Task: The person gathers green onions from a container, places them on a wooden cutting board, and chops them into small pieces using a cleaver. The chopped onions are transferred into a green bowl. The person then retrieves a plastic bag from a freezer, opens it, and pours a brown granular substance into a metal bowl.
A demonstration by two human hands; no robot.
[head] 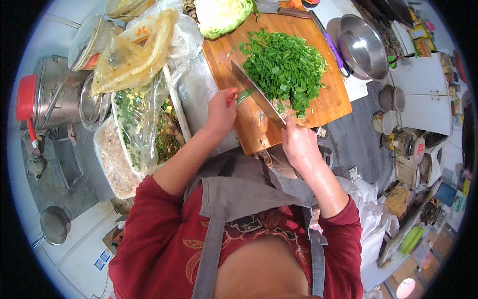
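Note:
My right hand (303, 145) is closed around the handle of a kitchen knife (259, 98). Its broad blade slants up and left across a wooden cutting board (338, 101), along the near left side of a pile of chopped green chives (285, 69). My left hand (221, 114) is at the board's left edge, fingers curled, left of the blade. A small green chive piece (244, 95) lies between those fingertips and the blade; whether I pinch it is not clear. At the board's far left corner rests a cut cabbage (222, 17).
To the left, plastic film partly covers a white tray of chopped food (173, 129), beside a yellowish plastic bag (130, 59). A steel bowl (364, 46) and a purple-handled tool (334, 50) flank the board's right side. Further left stands a large metal pot (61, 89).

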